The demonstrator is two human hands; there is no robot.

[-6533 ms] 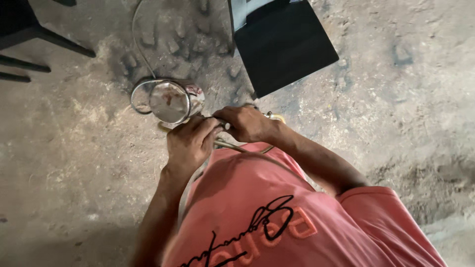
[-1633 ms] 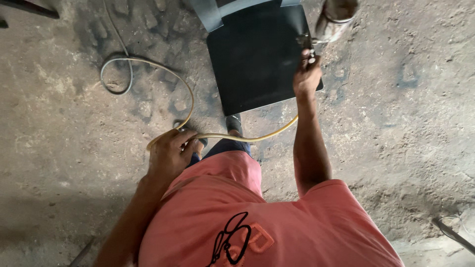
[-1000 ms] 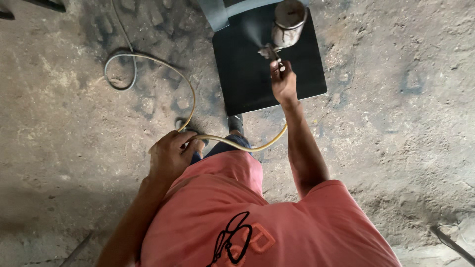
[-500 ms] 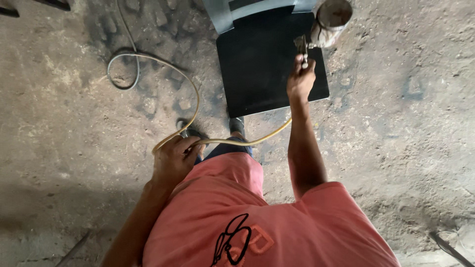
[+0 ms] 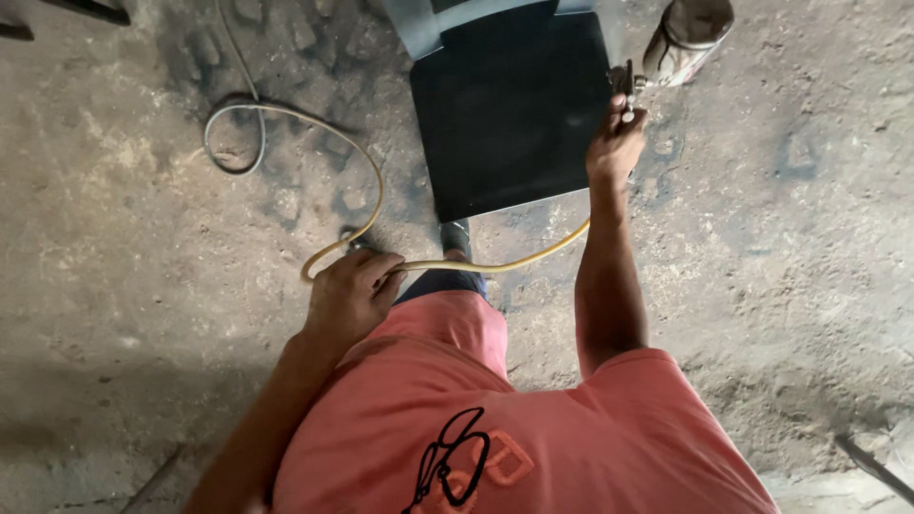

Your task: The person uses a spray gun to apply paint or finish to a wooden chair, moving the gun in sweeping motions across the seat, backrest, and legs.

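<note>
Shirt first, since it fills the bottom of the view: a salmon-pink tee (image 5: 495, 438) with a dark squiggle print, seen from straight above.

Just past it, the left hand (image 5: 350, 297) is curled shut around a yellowish air hose (image 5: 376, 186), gripping it close to the body. That looks like slack management to me: held there, the hose stays off the freshly coated surface and doesn't tug on the other arm. From that fist the hose goes two ways, one run sagging across to the right arm, the other looping out over the floor (image 5: 143, 286) into a coil at upper left.

A dark shoe toe (image 5: 457, 238) pokes out right at the near edge of the black panel (image 5: 509, 114) (so the person is standing tight up against the work).

Further out, the right hand (image 5: 617, 143) is stretched forward and clamped on the grip of a spray gun (image 5: 681, 38), fingers wrapped around the handle, metal cup sitting on top. The gun is off the panel's right edge, up near the far corner, with the cup tipped away to the right. I think the nozzle points left toward the panel, but it's small and partly hidden by the fingers, so don't quote me.

The floor is rough concrete, stained dark around the panel, probably overspray.
</note>
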